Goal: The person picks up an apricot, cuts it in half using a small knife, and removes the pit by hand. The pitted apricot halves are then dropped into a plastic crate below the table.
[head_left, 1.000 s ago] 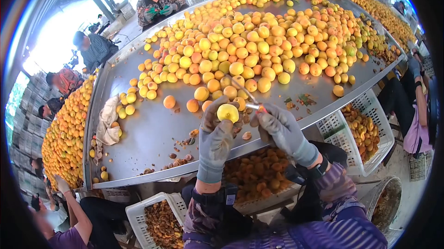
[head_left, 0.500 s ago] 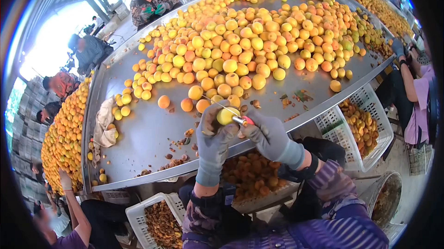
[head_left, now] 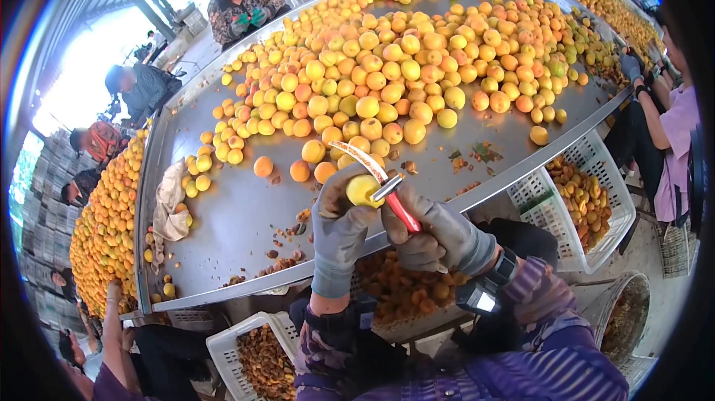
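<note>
My left hand (head_left: 341, 224), in a grey glove, is closed round a yellow apricot (head_left: 363, 190) above the front edge of the metal table (head_left: 246, 231). In my gloved right hand (head_left: 436, 231) is a curved knife (head_left: 398, 207) with a red handle, its wet, orange-stained blade pointing up and left. A short metal tube on the knife lies against or just beside the apricot's right side. Beyond my hands a large heap of apricots (head_left: 387, 73) covers much of the table.
White crates of cut fruit stand at the right (head_left: 579, 207) and lower left (head_left: 262, 360). A bucket (head_left: 622, 319) is at the lower right. A crumpled cloth (head_left: 170, 201) lies on the table's left. Other people sit around the tables, one close on the right (head_left: 674, 133).
My right hand has turned the knife, so the blade's flat side and red handle now show. The apricot remains in my left hand. The person at the right has shifted.
</note>
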A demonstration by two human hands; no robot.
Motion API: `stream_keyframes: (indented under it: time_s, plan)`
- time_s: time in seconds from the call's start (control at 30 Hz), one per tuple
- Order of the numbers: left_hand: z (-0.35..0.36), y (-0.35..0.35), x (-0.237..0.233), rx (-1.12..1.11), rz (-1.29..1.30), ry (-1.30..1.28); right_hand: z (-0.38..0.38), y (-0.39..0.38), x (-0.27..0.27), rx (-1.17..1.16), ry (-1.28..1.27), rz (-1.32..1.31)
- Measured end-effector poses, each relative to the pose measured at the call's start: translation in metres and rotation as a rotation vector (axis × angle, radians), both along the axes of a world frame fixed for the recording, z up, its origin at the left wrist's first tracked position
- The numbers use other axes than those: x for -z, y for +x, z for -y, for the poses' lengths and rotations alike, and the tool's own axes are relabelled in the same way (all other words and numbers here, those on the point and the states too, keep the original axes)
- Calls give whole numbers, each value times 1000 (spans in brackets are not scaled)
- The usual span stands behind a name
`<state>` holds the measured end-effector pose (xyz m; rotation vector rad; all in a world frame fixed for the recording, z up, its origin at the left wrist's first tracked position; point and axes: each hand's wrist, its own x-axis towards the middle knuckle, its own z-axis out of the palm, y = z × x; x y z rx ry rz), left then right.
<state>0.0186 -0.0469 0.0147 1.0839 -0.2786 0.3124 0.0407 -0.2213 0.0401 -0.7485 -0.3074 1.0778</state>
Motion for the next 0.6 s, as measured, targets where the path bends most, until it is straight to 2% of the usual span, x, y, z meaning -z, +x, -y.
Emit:
stream_keyframes:
  time_s: [0.1,0.17,0.3,0.37,0.4,0.47,0.5,0.57,0.6]
  plan:
    - [-5,1,6,83,-83,-102,-3,4,4,-62,115,-121]
    - [-4,0,4,76,-80,-130,-5,7,4,1,164,-132]
    - [-6,0,5,81,-84,-211,-8,10,9,118,84,-62]
    - [-7,2,6,80,-74,-222,-7,6,-1,312,-130,111]
    - [-8,2,7,77,-69,-231,-6,8,-1,315,-133,110]
    - [-11,-1,3,46,-83,-241,-1,16,0,336,-357,279]
    - [-9,0,3,28,-100,-254,-1,20,12,364,-377,276]
    - [-13,1,13,-18,-134,-232,-4,29,38,629,-547,838]
    - [10,13,17,70,-148,-252,-2,30,33,642,-596,834]
